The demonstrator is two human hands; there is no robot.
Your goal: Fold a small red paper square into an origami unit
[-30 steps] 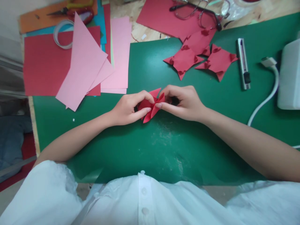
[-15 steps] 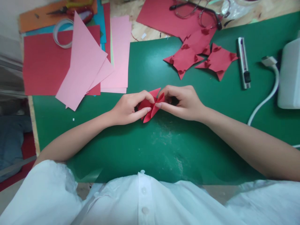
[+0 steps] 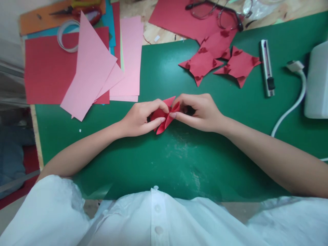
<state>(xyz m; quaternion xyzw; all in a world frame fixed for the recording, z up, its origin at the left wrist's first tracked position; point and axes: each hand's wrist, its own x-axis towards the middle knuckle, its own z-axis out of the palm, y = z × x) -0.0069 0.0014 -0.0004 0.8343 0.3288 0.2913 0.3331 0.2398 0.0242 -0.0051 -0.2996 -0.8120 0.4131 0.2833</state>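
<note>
Between my two hands is a red folded paper flower (image 3: 162, 129) with pointed petals, held over the green mat (image 3: 143, 164). My left hand (image 3: 143, 118) pinches its left side between thumb and forefinger. On the right side, the thumb and fingertips of my right hand (image 3: 200, 112) grip a petal near the centre. The fingers cover part of the paper, so its far side is hidden. Farther back lie several red star-shaped paper pieces with curled tips, among them a left star (image 3: 201, 65) and a right star (image 3: 239, 65).
A utility knife (image 3: 267, 68) lies right of the stars, near a white cable (image 3: 289, 109) and a white device (image 3: 317, 82). Back left are pink sheets (image 3: 89, 68), a red sheet (image 3: 46, 71), a tape roll (image 3: 61, 38) and scissors (image 3: 77, 8). Eyeglasses (image 3: 228, 12) rest on red paper.
Both hands stay in nearly the same place with the same pinch on the red paper flower. The surroundings shift very slightly in view.
</note>
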